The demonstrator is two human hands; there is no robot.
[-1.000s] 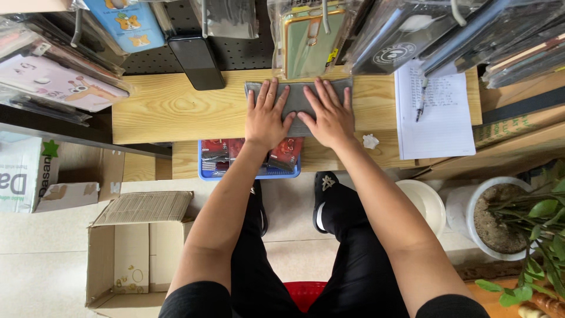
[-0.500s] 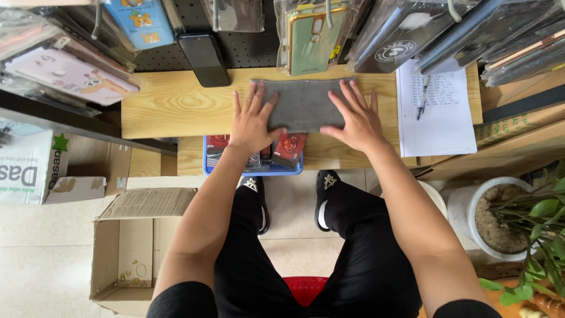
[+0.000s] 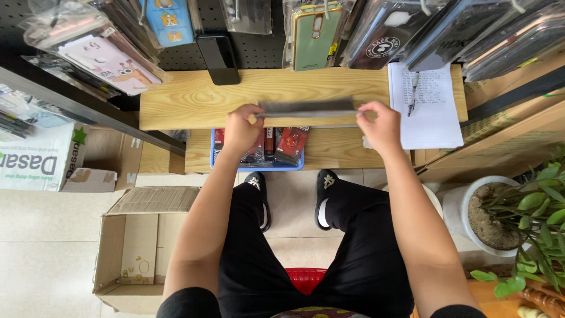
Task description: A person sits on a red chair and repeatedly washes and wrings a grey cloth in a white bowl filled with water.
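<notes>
I hold a flat grey rectangular piece lifted off the wooden shelf, tilted so I see it nearly edge-on. My left hand grips its left end and my right hand grips its right end. Below the hands a blue tray holds several red packaged items on a lower wooden shelf.
A notepad with a pen lies at the shelf's right end. A black phone leans against the pegboard, among hanging phone cases. An open cardboard box stands on the floor at left, a potted plant at right.
The grey piece lay flat on the shelf under my palms; both hands moved to its ends and lifted it, tipping it up on edge.
</notes>
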